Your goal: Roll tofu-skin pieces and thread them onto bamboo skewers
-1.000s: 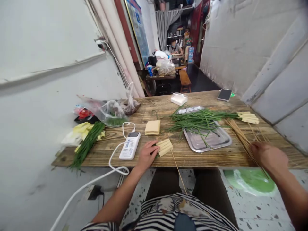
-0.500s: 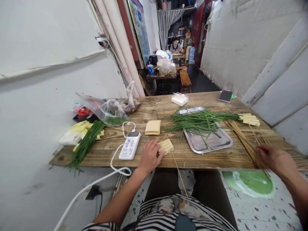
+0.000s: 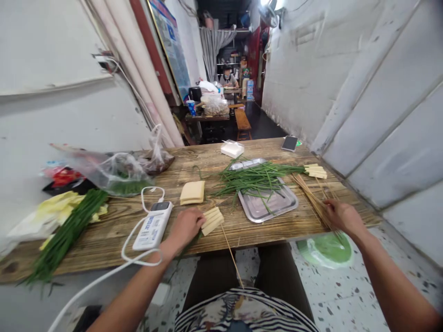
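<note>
A: On my feed, what marks the wearer's left hand and right hand?

B: Both hands are bare: I see no gloves, rings, watch or bands. The forearms are uncovered as far as the picture's lower edge, so no sleeve shows on either arm.

A: And the trunk, at lower centre of my view?

B: A striped top, narrow black and white bands running crosswise in curved folds, with a brownish patterned patch across its upper fold and a small bluish patch at the bottom edge. Beyond it, dark trousers cover both legs.
</note>
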The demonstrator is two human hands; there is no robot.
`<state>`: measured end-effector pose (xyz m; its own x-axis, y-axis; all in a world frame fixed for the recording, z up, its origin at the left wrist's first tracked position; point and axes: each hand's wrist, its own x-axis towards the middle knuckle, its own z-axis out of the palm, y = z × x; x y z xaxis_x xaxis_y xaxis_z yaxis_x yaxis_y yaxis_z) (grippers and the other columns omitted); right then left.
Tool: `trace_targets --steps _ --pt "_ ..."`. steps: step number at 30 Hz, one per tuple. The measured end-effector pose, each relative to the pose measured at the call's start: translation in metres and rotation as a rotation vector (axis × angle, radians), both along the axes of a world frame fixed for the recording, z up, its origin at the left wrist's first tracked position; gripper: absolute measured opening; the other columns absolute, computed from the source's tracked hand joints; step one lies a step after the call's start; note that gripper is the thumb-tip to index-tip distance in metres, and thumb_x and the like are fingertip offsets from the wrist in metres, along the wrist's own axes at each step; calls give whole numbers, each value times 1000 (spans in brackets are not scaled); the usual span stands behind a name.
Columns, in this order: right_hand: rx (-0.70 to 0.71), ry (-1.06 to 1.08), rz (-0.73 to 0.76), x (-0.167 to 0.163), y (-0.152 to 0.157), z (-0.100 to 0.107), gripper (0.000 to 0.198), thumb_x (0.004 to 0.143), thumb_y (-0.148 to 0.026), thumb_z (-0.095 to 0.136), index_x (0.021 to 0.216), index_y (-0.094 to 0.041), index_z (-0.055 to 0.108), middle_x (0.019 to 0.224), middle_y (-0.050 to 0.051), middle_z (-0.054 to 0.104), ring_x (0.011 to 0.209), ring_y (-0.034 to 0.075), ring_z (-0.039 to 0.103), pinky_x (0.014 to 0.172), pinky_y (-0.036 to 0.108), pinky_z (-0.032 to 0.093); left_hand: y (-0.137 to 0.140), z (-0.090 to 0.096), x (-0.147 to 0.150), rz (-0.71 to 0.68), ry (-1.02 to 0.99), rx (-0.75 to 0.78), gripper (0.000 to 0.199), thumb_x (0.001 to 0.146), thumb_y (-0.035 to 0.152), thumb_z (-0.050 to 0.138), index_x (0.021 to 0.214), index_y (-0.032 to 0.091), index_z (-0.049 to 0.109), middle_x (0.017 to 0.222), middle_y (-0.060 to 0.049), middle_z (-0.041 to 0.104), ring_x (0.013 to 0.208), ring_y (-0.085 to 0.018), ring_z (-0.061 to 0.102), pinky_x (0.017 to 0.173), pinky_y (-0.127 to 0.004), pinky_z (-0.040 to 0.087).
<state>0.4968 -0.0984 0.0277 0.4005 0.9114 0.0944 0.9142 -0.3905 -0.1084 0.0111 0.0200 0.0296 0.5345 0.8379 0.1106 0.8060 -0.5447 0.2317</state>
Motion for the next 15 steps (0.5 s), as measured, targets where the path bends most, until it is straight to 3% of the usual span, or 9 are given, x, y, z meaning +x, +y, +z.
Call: trace_targets --steps 3,6,9,11,13,15 --pt "-55 41 39 2 -2 -1 28 88 -26 43 92 -17 69 84 10 72 76 20 65 63 26 41 4 10 3 1 83 60 18 79 18 56 64 17 66 72 -8 66 74 -22 61 71 -31 42" --pt "-12 24 41 3 -6 -5 27 87 -29 43 87 -20 69 78 7 71 72 20 65 61 26 40 -11 20 36 16 88 200 21 80 22 56 63 16 65 71 -11 65 74 -25 61 73 -35 43" --pt "11 6 8 -3 -10 -6 28 87 -33 43 88 -20 69 76 7 71 70 19 65 59 25 39 -39 21 106 -310 -122 203 25 89 16 42 88 19 67 82 -9 68 83 -22 62 81 -35 45" --pt "5 -4 1 -9 -14 -3 29 88 -34 43 89 -21 68 77 7 71 71 19 65 59 25 39 -55 17 165 -552 -206 199 36 89 13 39 120 18 56 121 -11 61 113 -23 55 97 -36 39" --pt "0 -9 15 -14 -17 0 30 89 -35 41 91 -21 68 78 8 72 72 20 66 59 25 39 -64 15 222 -680 -201 181 46 90 15 37 136 14 41 141 -12 46 129 -22 42 107 -38 31" --pt "3 -12 31 -17 -21 1 32 90 -37 40 93 -22 68 79 8 72 72 20 67 59 26 39 -65 13 271 -750 -156 149 50 90 16 36 140 10 34 146 -13 38 135 -23 34 110 -37 27"
